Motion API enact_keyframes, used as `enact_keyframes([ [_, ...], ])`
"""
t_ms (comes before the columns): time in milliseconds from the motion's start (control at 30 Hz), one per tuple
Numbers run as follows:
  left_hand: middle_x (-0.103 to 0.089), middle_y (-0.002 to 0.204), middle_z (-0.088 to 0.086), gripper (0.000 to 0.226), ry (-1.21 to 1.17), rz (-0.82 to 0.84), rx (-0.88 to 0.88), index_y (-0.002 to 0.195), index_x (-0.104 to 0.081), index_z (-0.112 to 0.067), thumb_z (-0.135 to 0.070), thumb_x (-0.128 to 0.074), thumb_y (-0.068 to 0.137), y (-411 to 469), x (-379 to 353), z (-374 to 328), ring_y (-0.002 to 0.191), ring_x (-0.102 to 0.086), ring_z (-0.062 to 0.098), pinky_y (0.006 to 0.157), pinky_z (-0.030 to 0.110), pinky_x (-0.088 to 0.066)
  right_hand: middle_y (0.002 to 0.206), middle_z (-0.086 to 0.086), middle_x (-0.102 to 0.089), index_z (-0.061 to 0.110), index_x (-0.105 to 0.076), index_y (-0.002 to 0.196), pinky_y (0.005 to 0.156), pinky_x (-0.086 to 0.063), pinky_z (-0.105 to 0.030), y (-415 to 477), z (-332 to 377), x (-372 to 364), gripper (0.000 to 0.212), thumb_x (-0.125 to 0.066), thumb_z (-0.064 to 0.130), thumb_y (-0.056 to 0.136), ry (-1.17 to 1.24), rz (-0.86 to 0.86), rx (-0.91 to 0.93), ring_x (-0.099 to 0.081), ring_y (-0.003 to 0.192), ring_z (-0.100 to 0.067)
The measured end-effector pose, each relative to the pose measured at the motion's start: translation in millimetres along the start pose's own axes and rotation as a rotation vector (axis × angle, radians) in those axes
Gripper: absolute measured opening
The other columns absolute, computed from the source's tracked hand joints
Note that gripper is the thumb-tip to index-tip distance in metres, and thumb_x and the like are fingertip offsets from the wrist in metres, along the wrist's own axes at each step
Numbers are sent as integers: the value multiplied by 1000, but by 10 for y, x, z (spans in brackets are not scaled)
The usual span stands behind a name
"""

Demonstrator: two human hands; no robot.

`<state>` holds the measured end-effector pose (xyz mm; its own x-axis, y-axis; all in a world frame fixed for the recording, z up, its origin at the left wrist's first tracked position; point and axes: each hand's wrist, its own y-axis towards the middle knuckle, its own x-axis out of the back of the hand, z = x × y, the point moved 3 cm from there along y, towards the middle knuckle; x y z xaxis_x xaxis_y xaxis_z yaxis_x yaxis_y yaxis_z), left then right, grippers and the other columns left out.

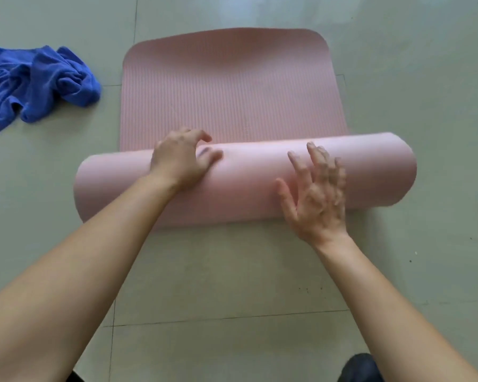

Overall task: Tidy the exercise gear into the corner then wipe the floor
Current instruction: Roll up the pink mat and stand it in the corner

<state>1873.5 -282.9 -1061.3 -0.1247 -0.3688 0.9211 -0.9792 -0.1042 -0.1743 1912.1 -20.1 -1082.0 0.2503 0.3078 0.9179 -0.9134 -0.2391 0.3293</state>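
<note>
A pink mat (232,86) lies on the tiled floor (232,285), its near part wound into 1 thick roll (246,188) and its far part flat, ribbed side up. The left hand (180,161) rests on the left half of the roll. Its grip is narrow: the fingers curl over the roll's far crest and the thumb lies along the top. The right hand (315,199) is over the right half of the roll, its grip wide with all 5 fingers spread and blurred; whether the palm touches the mat cannot be told. A crumpled blue towel (36,81) lies on the floor left of the mat's flat part, apart from it. A dark shoe tip (362,368) shows well nearer than the mat, to the right.
</note>
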Motion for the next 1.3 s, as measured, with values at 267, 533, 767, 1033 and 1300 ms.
enact_keyframes([
  [267,-42,147,18,56,153,-272,-137,138,-50,-15,-51,-35,97,-245,-277,-227,138,-36,36,115,58,-16,167,-14,-3,22,-15,160,122,4,-57,392,-18,-338,86,-33,69,90,-33,319,-3,3,154,-34],
  [533,-63,118,19,79,393,-220,-160,134,-54,-10,-70,-20,95,101,-424,-155,107,-59,37,101,55,-36,166,-15,12,22,6,159,121,6,-59,394,-44,-374,133,-66,81,63,-126,436,126,14,153,-35],
  [767,-68,80,16,69,275,-317,-209,90,-68,-10,-61,-23,98,30,-203,-301,71,-63,36,73,41,-40,164,-22,-3,19,-8,160,121,1,-60,107,-109,-254,138,-86,63,55,-111,253,109,-1,153,-39],
  [1033,-68,96,17,64,258,49,-207,83,-64,-15,-57,-18,100,153,-50,-501,94,-61,38,68,38,-39,154,-12,-38,26,-34,153,116,-18,-62,-21,-186,40,116,-68,82,56,-131,233,172,-30,145,-40],
  [1300,-30,156,17,62,221,-169,-126,146,-38,-21,-57,-25,99,146,-57,-384,145,-24,34,116,54,-13,161,-14,-29,22,-33,154,121,-6,-57,852,-164,-148,84,-57,65,86,70,164,-156,-21,151,-33],
])
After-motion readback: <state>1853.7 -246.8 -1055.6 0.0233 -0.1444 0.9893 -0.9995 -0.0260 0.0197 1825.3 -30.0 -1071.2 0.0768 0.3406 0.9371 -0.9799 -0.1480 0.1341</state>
